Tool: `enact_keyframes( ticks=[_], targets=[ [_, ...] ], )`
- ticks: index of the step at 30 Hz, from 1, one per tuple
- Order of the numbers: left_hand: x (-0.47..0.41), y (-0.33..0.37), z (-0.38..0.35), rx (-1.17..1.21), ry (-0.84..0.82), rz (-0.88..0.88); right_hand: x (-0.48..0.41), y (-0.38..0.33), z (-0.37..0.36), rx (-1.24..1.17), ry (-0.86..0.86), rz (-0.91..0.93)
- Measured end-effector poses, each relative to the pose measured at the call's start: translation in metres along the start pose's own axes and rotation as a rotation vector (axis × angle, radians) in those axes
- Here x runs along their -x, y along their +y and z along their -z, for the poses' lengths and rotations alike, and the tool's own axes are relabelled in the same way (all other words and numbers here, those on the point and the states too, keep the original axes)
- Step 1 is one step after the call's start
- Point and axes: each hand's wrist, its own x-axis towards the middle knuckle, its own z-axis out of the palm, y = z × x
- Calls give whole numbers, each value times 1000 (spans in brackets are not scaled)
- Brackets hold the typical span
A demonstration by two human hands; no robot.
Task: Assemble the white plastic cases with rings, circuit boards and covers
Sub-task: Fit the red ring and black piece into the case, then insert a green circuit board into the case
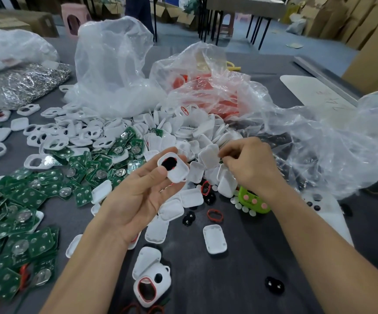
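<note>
The white case (pixel 174 168) is up off the table, in front of the person and a little left of centre, held by the left hand (pixel 142 191). The thumb presses its near edge and the fingers curl behind it, so its open side faces the camera. Inside sit a black insert and a sliver of red ring. The right hand (pixel 251 165) hovers just to the right, over the heap of white covers (pixel 208 141). Its fingers are bunched with the tips pinched together, but I cannot tell whether they have hold of anything. Below the hands, on the grey table (pixel 240 275), lie a single white cover (pixel 215 239), a loose red ring (pixel 215 215), some small black inserts (pixel 189 218) and a second case fitted with a red ring (pixel 148 288). A lime-green piece with pink dots (pixel 252 200) lies under the right wrist. Green circuit boards (pixel 24 200) with round metal cells spread to the left; any print on them is too small to read. Beyond them are white two-hole frames (pixel 54 138). Further back stand clear plastic bags (pixel 111 64), one holding red parts (pixel 206 87), and a bag of shiny metal pieces (pixel 22 85). One white piece (pixel 184 111) bears a red mark. A white board (pixel 315 94) at far right carries handwriting I cannot make out.
</note>
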Motion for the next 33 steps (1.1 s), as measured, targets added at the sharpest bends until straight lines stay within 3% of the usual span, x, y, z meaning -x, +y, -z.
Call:
enact_keyframes(
  ticks=[5, 9, 12, 16, 21, 25, 27, 33],
  targets=[
    [1, 7, 0, 25, 51, -37, 5, -27, -20, -36, -120, 17],
    [3, 12, -1, 39, 74, -56, 7, -42, -51, 134, -246, 41],
    [3, 14, -1, 47, 93, -60, 13, -44, -61, 115, -173, 40],
    [3, 13, -1, 37, 88, -54, 18, -35, -48, -213, -68, -69],
    [2, 10, 0, 14, 66, -31, 36, -30, -23, -897, -122, -161],
    [1, 2, 0, -41, 38, 25, 48, -28, -15, -1114, -205, -156],
    [0, -2, -1, -96, 32, 53, 51, -28, -18, -1096, -158, -123],
    [-2, -12, -5, -220, 9, 68, 66, -31, -39, -765, 252, 163]
  ],
)
